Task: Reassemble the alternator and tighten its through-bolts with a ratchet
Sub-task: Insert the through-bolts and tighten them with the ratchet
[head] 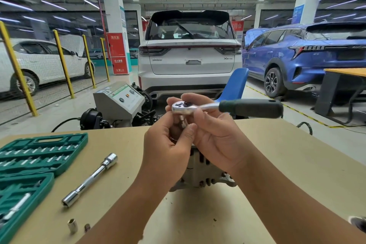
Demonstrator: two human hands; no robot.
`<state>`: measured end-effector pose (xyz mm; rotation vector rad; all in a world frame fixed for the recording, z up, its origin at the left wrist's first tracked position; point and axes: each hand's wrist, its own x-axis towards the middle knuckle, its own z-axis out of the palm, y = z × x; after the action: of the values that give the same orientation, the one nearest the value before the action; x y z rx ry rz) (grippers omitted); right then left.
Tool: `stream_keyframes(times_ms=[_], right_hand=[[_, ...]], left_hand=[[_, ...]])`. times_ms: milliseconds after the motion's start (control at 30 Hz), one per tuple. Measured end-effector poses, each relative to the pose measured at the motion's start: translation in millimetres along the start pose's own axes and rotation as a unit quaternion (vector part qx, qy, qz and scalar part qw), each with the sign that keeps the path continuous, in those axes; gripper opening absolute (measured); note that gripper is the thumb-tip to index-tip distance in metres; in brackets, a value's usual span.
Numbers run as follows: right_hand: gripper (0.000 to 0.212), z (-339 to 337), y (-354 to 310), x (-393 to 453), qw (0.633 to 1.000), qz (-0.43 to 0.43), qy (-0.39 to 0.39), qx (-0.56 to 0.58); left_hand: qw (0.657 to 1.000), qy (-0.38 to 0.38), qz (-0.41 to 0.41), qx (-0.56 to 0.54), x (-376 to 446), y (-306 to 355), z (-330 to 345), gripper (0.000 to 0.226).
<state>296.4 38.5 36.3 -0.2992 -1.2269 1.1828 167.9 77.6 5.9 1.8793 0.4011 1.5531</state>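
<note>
I hold a ratchet (227, 106) with a chrome head and dark green handle up in front of me, above the table. My right hand (215, 132) grips it just behind the head, with the handle pointing right. My left hand (170, 142) pinches a small socket (183, 122) under the ratchet head. The grey alternator (200, 172) stands on the tan table (287, 164) below my hands, mostly hidden by them.
An open green socket case (33, 156) lies at the table's left. A chrome extension bar with sockets (90, 179) lies beside it. Two small loose sockets (73, 226) stand near the front edge. Beyond the table are a test bench, a blue chair and parked cars.
</note>
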Motion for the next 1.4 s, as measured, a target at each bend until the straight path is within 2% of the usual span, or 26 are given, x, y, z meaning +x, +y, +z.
stream_keyframes(times_ms=[200,433,500,567,667,867,967,1100,1233,1300,1400], right_hand=[[0.038,-1.7,1.6,8.6,0.989,0.039,0.118,0.085],[0.027,-1.9,1.9,1.6,1.0,0.01,0.022,0.014],[0.035,-1.4,2.6,2.7,0.999,0.015,0.039,0.023],[0.04,-2.8,3.6,6.1,0.994,0.034,0.09,0.045],[0.04,-4.2,1.1,8.5,0.986,0.055,0.13,0.09],[0.033,-6.3,-1.4,0.4,0.999,0.006,-0.01,0.032],[0.036,-4.7,1.5,3.7,0.999,0.01,0.021,0.042],[0.036,-6.1,2.5,8.1,0.989,0.043,0.101,0.101],[0.032,-5.7,-1.6,2.6,0.999,0.017,0.023,0.044],[0.037,-4.9,-0.8,-0.2,0.999,0.003,-0.007,0.033],[0.042,-3.4,1.5,2.3,0.999,0.009,0.024,0.037]], left_hand=[[0.999,0.029,-0.023,0.001,2.3,-1.3,4.8,0.005],[0.999,0.027,0.0,0.031,3.3,-0.6,2.4,0.01],[0.999,0.027,-0.001,0.028,3.4,-0.5,3.6,0.009],[1.0,0.021,-0.006,0.011,2.5,-0.7,4.7,0.01],[1.0,0.015,-0.006,0.003,1.7,-2.8,4.6,0.012],[0.998,0.041,0.005,0.043,2.0,-2.9,4.4,0.012],[1.0,0.029,-0.011,0.004,1.8,-2.7,3.6,0.002],[0.999,0.03,-0.014,-0.024,0.0,-1.8,5.9,0.008],[0.999,0.032,-0.004,-0.016,0.4,0.3,5.9,0.007],[1.0,0.022,0.003,-0.002,0.9,-0.3,5.2,0.005],[1.0,0.027,-0.005,0.004,2.2,-2.3,5.9,0.005]])
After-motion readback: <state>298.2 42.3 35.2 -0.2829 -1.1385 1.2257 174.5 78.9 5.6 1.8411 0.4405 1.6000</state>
